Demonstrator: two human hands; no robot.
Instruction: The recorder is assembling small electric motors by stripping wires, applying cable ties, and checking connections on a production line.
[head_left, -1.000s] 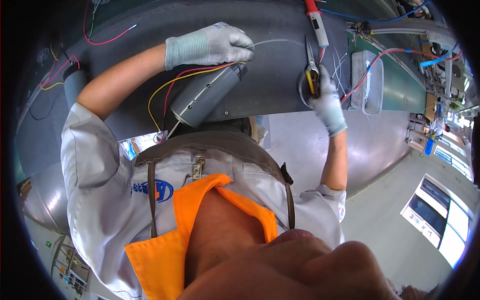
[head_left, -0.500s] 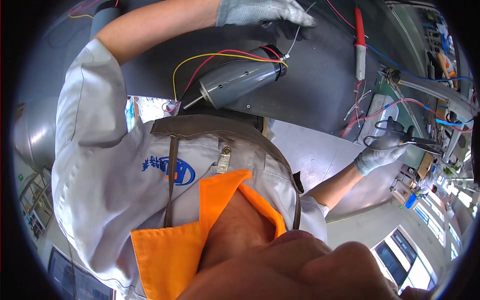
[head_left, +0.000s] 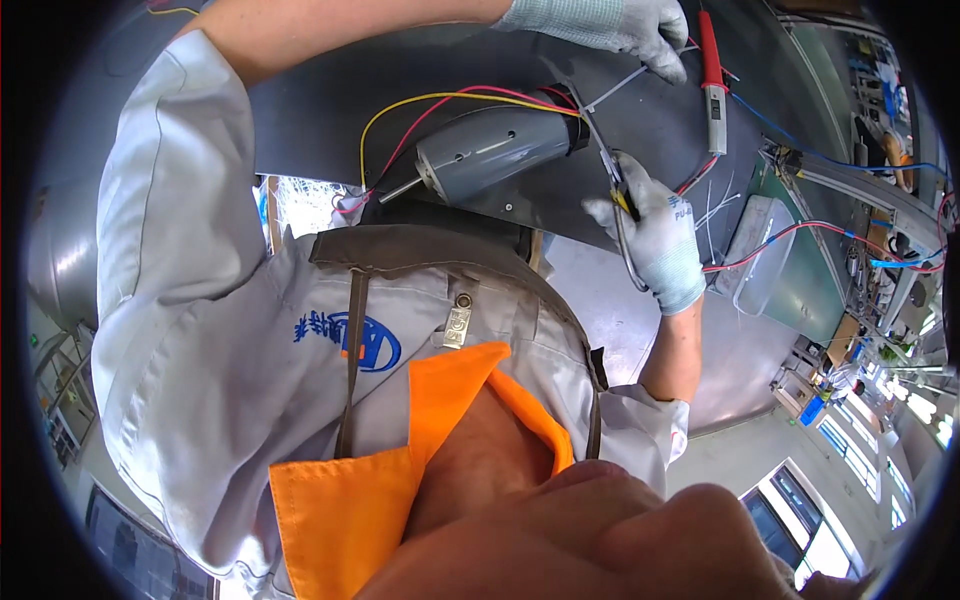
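Note:
A grey cylindrical motor (head_left: 495,155) lies on the dark tabletop, its metal shaft pointing left. Yellow and red wires (head_left: 440,97) arch over it to its right end, where a white cable tie (head_left: 618,86) sticks out. The fingers of my gloved left hand (head_left: 645,38) are closed on the tie's tail, above and right of the motor. My gloved right hand (head_left: 660,235) grips scissors (head_left: 604,150) with dark handles. Their blades point up beside the motor's right end, close to the base of the tie. Whether the blades touch it, I cannot tell.
A red and grey pen-shaped tool (head_left: 713,85) with a cord lies right of my hands. Loose white ties (head_left: 718,207) and a clear plastic box (head_left: 757,250) are farther right. Red and blue cables cross a metal frame (head_left: 850,180). The table's near edge runs below the motor.
My right hand has brought the scissors from the far right up to the motor's right end. My left hand has shifted right, drawing the tie's tail rightward.

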